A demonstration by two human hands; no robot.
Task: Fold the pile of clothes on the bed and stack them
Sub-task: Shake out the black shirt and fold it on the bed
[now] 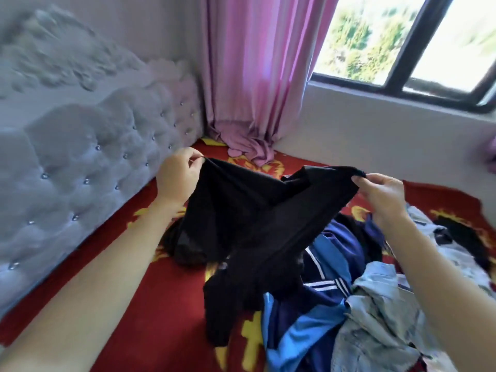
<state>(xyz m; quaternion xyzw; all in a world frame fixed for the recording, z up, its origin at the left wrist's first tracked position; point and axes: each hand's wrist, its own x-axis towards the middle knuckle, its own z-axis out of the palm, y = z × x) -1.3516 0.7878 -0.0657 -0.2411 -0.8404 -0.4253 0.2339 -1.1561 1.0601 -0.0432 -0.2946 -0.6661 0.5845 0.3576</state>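
Nine o'clock: tufted, button-studded headboard [80,157], plush grey. My left hand [177,175] pinches one corner of the black garment [249,218], thumb and fingertips clamped on the hem, holding it above the red patterned bed [166,304] so it spreads for folding. The fabric is thin and limp and sags at centre. At three o'clock the right hand [381,194] pinches the other corner. The pile of clothes [349,304], slick blue jersey and pale denim, lies at five.

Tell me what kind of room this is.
Most likely a home bedroom: a tufted grey headboard, a red patterned bedspread carrying a pile of clothes, and a pink curtain beside a window. The left hand and right hand pinch a black garment over it.
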